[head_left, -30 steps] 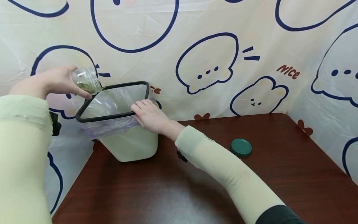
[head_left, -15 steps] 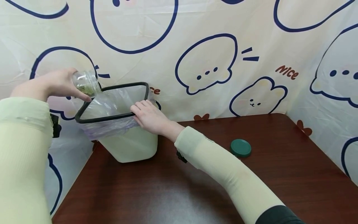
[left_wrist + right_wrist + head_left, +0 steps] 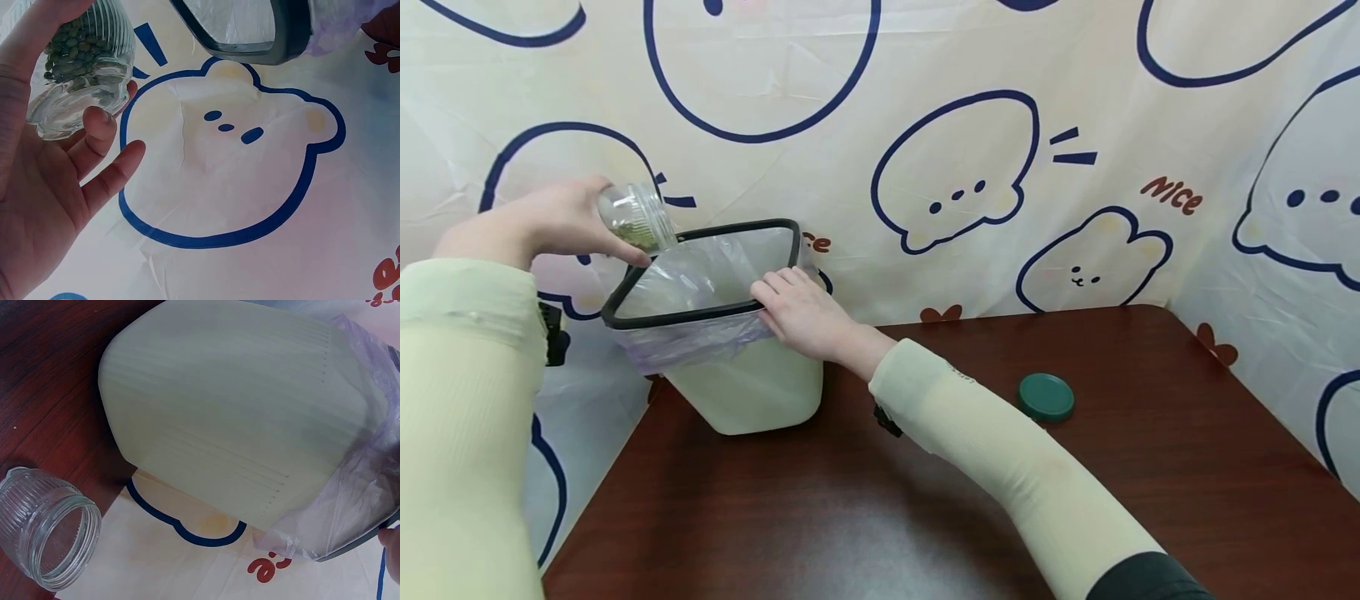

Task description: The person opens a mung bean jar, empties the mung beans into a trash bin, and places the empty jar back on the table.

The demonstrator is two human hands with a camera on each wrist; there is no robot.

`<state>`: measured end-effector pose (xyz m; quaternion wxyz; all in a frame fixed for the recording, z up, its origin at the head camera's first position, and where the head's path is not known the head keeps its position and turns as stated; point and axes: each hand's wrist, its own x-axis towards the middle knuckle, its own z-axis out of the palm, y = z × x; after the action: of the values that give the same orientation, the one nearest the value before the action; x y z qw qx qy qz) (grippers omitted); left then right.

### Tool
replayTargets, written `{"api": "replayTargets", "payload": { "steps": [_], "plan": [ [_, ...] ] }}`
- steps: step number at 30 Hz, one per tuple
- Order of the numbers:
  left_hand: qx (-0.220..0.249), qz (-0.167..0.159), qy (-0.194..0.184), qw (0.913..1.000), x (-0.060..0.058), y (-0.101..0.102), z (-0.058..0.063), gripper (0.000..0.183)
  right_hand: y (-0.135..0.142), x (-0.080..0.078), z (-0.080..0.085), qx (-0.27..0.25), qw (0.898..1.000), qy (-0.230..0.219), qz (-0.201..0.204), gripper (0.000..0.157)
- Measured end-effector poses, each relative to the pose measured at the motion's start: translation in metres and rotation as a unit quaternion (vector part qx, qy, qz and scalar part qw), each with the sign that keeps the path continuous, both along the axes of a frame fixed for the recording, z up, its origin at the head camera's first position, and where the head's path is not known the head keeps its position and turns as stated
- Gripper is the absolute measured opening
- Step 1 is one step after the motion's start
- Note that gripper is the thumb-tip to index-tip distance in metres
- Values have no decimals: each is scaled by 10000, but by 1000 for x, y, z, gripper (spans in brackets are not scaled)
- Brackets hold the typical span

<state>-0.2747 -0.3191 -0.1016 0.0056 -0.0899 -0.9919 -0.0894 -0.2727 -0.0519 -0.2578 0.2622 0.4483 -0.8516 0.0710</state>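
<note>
My left hand [image 3: 561, 218] grips a ribbed clear glass jar [image 3: 634, 218], tipped with its mouth down toward the left part of the bin's rim. Small green beans [image 3: 74, 51] lie inside the jar in the left wrist view. A pale trash bin [image 3: 752, 387] with a black rim and a translucent, purplish bag liner [image 3: 688, 343] leans on the table. Over its near right rim my right hand [image 3: 805, 312] curls its fingers and holds on. The right wrist view shows the thumb [image 3: 391, 545] at that rim.
A green round lid [image 3: 1046, 396] lies on the brown table [image 3: 880, 508], right of the bin. In the right wrist view, a second glass jar [image 3: 50, 528] with nothing inside sits beside the bin. Printed cloth [image 3: 955, 50] hangs behind the table.
The jar in my left hand dips slightly and comes back up, shifting a little right. Green bits seen at its mouth one second ago no longer show. My right hand stays on the rim.
</note>
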Motion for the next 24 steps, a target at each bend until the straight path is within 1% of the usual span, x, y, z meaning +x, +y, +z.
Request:
{"api": "replayTargets", "payload": {
  "steps": [5,10,19,22,24],
  "plan": [
    [-11,-4,-72,10000,0,0,1,100,0,0,0,-4,10000,30,5,13],
    [-40,-7,-39,10000,-2,-1,3,102,0,0,0,-2,10000,67,-2,13],
    [-172,4,-112,9998,-3,-1,1,102,0,-1,-1,-30,10000,37,6,13],
    [-99,38,-91,9999,-2,-2,1,104,0,-1,-1,-21,10000,28,13,13],
    [-4,81,14,10000,-1,-3,3,106,-1,-2,-1,-22,10000,13,28,13]
  ]
}}
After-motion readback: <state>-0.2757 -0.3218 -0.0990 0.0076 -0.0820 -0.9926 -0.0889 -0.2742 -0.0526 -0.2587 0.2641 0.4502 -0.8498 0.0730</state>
